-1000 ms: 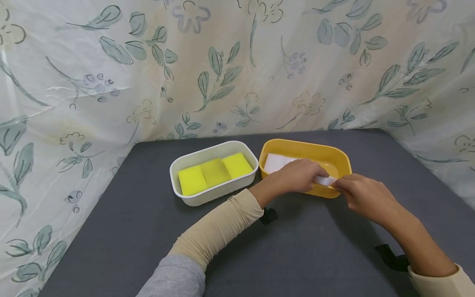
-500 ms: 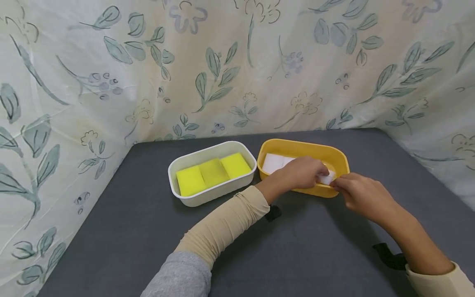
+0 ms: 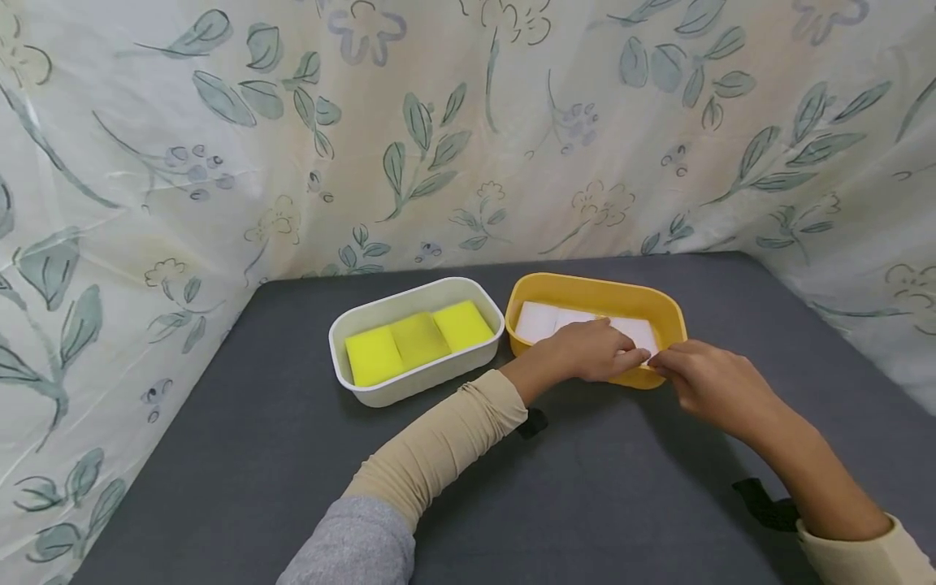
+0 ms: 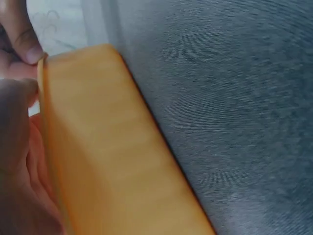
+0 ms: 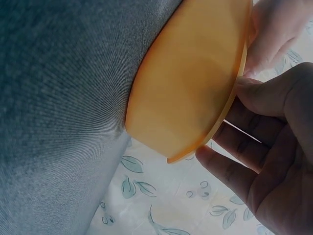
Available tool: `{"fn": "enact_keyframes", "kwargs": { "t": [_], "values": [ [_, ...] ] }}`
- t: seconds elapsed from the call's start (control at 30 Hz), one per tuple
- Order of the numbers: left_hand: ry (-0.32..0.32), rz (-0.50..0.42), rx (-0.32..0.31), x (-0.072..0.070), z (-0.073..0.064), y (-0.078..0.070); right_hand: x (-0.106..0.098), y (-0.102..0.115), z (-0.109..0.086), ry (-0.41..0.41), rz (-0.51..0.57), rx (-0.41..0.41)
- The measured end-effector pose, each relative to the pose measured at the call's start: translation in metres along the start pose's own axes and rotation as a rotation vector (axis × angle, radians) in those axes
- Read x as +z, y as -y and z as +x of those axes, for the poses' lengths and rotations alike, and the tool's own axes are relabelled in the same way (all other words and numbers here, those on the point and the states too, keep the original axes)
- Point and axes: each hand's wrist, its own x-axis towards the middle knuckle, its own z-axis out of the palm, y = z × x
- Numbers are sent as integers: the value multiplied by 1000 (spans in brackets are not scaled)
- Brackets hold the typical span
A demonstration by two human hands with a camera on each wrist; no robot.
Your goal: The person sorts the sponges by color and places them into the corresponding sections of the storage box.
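A yellow plastic tub [image 3: 636, 296] holds white sponge-like blocks [image 3: 536, 321] in a row. Over its front rim reaches my left hand [image 3: 585, 349], fingers extended down onto the white blocks and thumb pointing right along the rim. The fingertips are hidden inside the tub. My right hand [image 3: 709, 374] pinches the tub's front right rim, thumb outside and fingers on the inner side, as the right wrist view shows. The rightmost white block [image 3: 638, 331] lies flat beside these fingers. Both thumbs nearly meet at the rim.
Left of the yellow tub stands a white tub [image 3: 344, 357] with yellow sponge blocks [image 3: 420, 340] in a row. Both tubs rest on a dark grey cloth-covered table [image 3: 241, 455]. A floral curtain [image 3: 439, 122] hangs behind and at the sides.
The white block between my hands has gone from raised and tilted to lying flat in the tub. My left fingers have uncurled from it; my right hand stays at the rim.
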Motion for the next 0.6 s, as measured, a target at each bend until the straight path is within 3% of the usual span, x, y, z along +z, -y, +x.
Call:
{"fn": "enact_keyframes", "kwargs": {
  "t": [0.2,0.43,0.6],
  "values": [
    [35,-11,-39,5,-1,5,-1,1,0,16,-1,14],
    [61,-30,-39,6,-4,7,1,2,-1,12,-7,16],
    [60,-3,-87,8,-7,7,2,3,-1,21,-11,23]
  ]
}}
